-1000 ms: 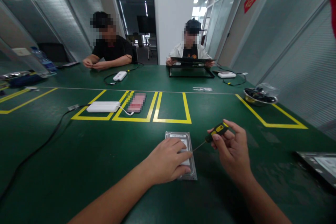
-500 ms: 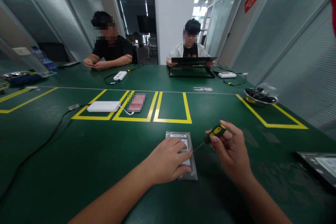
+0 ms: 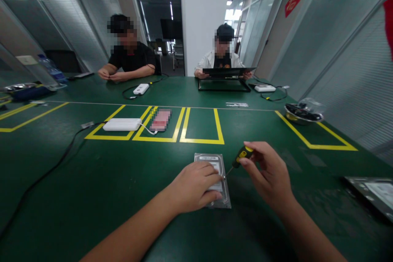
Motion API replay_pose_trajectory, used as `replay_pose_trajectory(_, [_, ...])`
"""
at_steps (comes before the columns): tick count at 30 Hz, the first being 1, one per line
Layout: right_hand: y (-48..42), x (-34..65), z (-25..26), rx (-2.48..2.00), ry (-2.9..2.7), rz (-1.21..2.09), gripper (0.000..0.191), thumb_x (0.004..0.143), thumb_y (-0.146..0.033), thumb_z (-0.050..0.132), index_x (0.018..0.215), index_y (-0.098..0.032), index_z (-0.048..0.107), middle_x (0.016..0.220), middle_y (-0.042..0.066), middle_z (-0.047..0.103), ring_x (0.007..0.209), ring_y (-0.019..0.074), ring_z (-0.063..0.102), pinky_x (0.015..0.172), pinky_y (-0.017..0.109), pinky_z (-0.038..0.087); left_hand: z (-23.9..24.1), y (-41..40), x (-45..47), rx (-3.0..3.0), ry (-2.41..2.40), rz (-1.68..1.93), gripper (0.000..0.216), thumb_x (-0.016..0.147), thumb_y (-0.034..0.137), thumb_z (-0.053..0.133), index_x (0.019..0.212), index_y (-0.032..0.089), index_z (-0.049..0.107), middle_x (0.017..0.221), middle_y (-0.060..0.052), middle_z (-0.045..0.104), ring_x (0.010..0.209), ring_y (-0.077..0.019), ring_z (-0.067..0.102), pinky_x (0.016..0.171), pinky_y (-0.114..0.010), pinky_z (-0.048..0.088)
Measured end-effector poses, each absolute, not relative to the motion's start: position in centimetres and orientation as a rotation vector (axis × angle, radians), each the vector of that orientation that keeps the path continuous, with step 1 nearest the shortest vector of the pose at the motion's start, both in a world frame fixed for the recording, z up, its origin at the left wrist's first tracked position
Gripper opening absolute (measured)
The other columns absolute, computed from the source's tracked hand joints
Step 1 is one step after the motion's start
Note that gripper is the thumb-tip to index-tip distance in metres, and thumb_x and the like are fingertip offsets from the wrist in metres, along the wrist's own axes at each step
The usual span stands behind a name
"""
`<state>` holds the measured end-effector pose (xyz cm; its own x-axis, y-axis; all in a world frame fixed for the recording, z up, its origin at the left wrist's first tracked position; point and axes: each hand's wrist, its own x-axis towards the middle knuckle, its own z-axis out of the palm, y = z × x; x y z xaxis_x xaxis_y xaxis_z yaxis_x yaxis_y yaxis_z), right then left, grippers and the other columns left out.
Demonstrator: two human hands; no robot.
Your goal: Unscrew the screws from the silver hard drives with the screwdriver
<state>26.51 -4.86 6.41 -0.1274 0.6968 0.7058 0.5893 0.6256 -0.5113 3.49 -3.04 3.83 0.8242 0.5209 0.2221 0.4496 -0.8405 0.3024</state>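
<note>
Far left, a black cable (image 3: 46, 172) trailed across the green table (image 3: 107, 196) to a white box (image 3: 122, 124) sitting inside the yellow floor-tape squares. Then the action: the left hand (image 3: 193, 186) lay flat, fingers spread and pressing down on the hard drive (image 3: 216, 180), which sat flat on the table just in front of the person. Right beside it, the right hand (image 3: 270, 176) had its fingers pinched shut around the yellow-and-black screwdriver (image 3: 241, 156), the thin shaft slanting down so the tip met the drive's right edge, close to the left fingertips. Risky spot, that: with the shaft so tilted, the tip looked likely to skid off a screw head and jab those fingertips or scratch the casing. Further right, a metal bowl (image 3: 302, 114) of parts and a dark tray (image 3: 373, 196) waited well apart.
</note>
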Motion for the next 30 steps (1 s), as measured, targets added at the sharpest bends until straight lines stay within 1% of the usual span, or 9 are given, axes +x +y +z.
replay_pose_trajectory(6, [-5.1, 26.1, 8.3, -1.041, -1.917, 0.046, 0.023, 0.094, -0.02, 0.062, 0.116, -0.02, 0.057, 0.091, 0.001, 0.056, 0.068, 0.0094, 0.051, 0.06, 0.022, 0.044, 3.7, -3.1, 3.4, 2.752, 0.747, 0.447, 0.036, 0.093, 0.038, 0.064, 0.124, 0.021, 0.06, 0.117, -0.007, 0.065, 0.113, -0.026, 0.059, 0.103, -0.042, 0.042])
replay_pose_trajectory(9, [-5.0, 26.0, 8.9, -1.016, -2.0, 0.035, 0.023, 0.094, -0.019, 0.061, 0.117, -0.019, 0.056, 0.092, 0.002, 0.056, 0.071, 0.0101, 0.051, 0.064, 0.023, 0.045, 3.7, -3.1, 3.5, 2.739, 0.75, 0.443, 0.035, 0.092, 0.04, 0.064, 0.122, 0.021, 0.06, 0.115, -0.007, 0.066, 0.11, -0.0263, 0.059, 0.1, -0.042, 0.044])
replay_pose_trajectory(13, [-4.6, 25.6, 9.3, -0.975, -2.056, 0.027, 0.023, 0.094, -0.018, 0.059, 0.118, -0.018, 0.056, 0.094, 0.003, 0.056, 0.072, 0.0106, 0.051, 0.069, 0.025, 0.047, 3.8, -3.1, 3.5, 2.728, 0.753, 0.439, 0.034, 0.092, 0.039, 0.064, 0.121, 0.021, 0.061, 0.114, -0.007, 0.066, 0.11, -0.0265, 0.059, 0.101, -0.042, 0.043])
replay_pose_trajectory(24, [-4.3, 25.1, 9.6, -0.991, -2.081, 0.075, 0.025, 0.095, -0.019, 0.055, 0.12, -0.019, 0.058, 0.1, 0.006, 0.061, 0.073, 0.0123, 0.056, 0.067, 0.026, 0.05, 3.6, -3.0, 3.3, 2.75, 0.734, 0.461, 0.037, 0.094, 0.043, 0.061, 0.123, 0.02, 0.06, 0.117, -0.009, 0.066, 0.111, -0.0273, 0.06, 0.102, -0.044, 0.043])
replay_pose_trajectory(26, [-4.3, 25.1, 9.6, -0.995, -2.086, 0.082, 0.026, 0.095, -0.018, 0.054, 0.121, -0.019, 0.058, 0.103, 0.007, 0.062, 0.075, 0.0128, 0.057, 0.069, 0.026, 0.051, 3.5, -3.0, 3.4, 2.76, 0.731, 0.467, 0.037, 0.095, 0.044, 0.06, 0.123, 0.02, 0.06, 0.116, -0.009, 0.066, 0.111, -0.027, 0.06, 0.101, -0.043, 0.043])
replay_pose_trajectory(30, [-4.4, 25.1, 9.7, -0.981, -2.106, 0.093, 0.027, 0.095, -0.018, 0.054, 0.122, -0.019, 0.059, 0.106, 0.007, 0.062, 0.086, 0.0154, 0.06, 0.075, 0.027, 0.053, 3.5, -3.0, 3.5, 2.775, 0.745, 0.465, 0.036, 0.095, 0.045, 0.06, 0.121, 0.021, 0.061, 0.113, -0.008, 0.066, 0.109, -0.0265, 0.06, 0.1, -0.043, 0.043])
